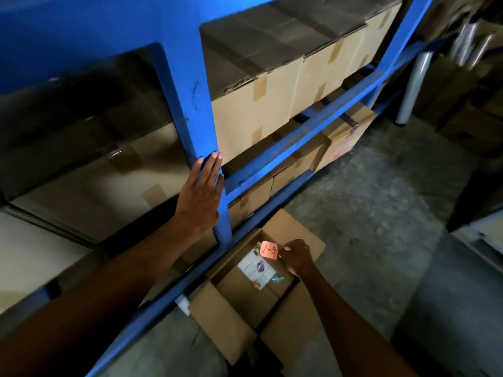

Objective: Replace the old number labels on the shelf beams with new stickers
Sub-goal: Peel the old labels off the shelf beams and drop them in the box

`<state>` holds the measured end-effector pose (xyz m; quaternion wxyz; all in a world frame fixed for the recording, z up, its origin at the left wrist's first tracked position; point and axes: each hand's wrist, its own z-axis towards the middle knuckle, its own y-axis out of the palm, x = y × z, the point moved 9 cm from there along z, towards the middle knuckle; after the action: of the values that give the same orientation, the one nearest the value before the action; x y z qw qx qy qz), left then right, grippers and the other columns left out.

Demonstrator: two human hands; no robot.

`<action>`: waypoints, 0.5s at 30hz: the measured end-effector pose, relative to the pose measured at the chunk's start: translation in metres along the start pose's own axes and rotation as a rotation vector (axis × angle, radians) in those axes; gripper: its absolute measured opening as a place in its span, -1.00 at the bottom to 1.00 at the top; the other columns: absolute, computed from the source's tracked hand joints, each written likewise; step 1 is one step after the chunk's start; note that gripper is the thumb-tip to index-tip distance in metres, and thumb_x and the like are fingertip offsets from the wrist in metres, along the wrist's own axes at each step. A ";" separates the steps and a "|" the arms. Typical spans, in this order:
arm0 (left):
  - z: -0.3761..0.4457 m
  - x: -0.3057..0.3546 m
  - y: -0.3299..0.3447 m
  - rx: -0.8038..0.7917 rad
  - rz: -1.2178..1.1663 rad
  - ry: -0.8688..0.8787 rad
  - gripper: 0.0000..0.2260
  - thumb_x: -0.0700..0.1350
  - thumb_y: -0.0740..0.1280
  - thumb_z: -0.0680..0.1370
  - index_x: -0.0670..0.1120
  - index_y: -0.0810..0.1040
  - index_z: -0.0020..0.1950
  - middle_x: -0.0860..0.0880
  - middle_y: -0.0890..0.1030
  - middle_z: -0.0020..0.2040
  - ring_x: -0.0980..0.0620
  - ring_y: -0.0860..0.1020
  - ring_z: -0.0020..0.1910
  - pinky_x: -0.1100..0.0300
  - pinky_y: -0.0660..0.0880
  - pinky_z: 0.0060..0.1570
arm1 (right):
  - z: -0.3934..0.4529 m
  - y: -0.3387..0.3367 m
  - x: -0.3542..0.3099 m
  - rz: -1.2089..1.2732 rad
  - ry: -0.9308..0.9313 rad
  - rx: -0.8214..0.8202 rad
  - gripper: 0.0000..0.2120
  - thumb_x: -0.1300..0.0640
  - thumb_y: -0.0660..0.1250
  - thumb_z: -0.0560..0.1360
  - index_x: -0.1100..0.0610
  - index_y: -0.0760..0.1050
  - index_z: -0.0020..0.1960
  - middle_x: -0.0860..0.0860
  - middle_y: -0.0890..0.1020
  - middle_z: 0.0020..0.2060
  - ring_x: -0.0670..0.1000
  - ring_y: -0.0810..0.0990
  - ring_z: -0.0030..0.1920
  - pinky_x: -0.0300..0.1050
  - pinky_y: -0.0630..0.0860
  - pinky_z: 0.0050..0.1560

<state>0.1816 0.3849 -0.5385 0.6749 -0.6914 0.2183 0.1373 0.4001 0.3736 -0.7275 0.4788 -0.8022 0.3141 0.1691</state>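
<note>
**Orange label held over the open carton, left palm on the shelf post**

The left hand (pixel 200 193) lies flat against the blue upright post (pixel 202 110) of the shelf, fingers (pixel 211 165) straight and released, their tips at the level where the blue shelf beam (pixel 307 131) meets the post. That beam runs up and to the right, with sealed cardboard boxes (pixel 253 104) resting close above it and more boxes just below.

The right hand (pixel 298 257) pinches an orange label (pixel 269 250) by its right edge, grasping it between thumb and fingertips. The label is roughly square, its written face turned toward the camera, reading "1-5", the writing running left to right. It hangs above the open cardboard carton (pixel 234 319) on the floor beside the shelf's lowest beam. A white sticker sheet (pixel 253 266) lies inside the carton. Open concrete floor (pixel 367 219) spreads to the right.
</note>
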 end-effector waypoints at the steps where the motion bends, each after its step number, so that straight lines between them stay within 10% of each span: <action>1: 0.000 0.000 0.002 -0.005 -0.001 -0.004 -0.35 0.05 0.22 0.51 -0.19 0.08 0.49 -0.30 -0.20 0.53 -0.22 -0.22 0.52 -0.09 -0.28 0.44 | -0.001 0.003 0.003 -0.011 0.020 0.003 -0.68 0.14 0.33 0.47 0.36 0.50 0.09 0.24 0.60 0.09 0.16 0.57 0.11 -0.11 0.47 0.06; 8: 0.002 0.001 0.010 -0.007 0.053 -0.007 -0.30 0.14 0.23 0.51 -0.18 0.06 0.50 -0.30 -0.20 0.53 -0.22 -0.21 0.52 -0.10 -0.27 0.43 | 0.006 0.020 0.006 0.080 0.035 0.001 -0.74 0.15 0.37 0.46 0.35 0.55 0.00 0.11 0.65 -0.28 -0.18 0.53 -0.43 -0.52 0.28 -0.57; 15: 0.004 0.001 0.014 -0.002 0.077 0.001 -0.32 0.12 0.19 0.53 -0.19 0.02 0.51 -0.30 -0.23 0.52 -0.22 -0.24 0.51 -0.11 -0.29 0.43 | 0.013 0.018 0.010 0.064 0.027 -0.031 -0.77 0.20 0.34 0.46 0.29 0.55 0.07 0.19 0.60 0.07 0.12 0.57 0.07 -0.14 0.49 0.05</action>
<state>0.1759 0.3887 -0.5510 0.6682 -0.6834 0.2449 0.1630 0.3959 0.3754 -0.7519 0.4564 -0.8013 0.3433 0.1781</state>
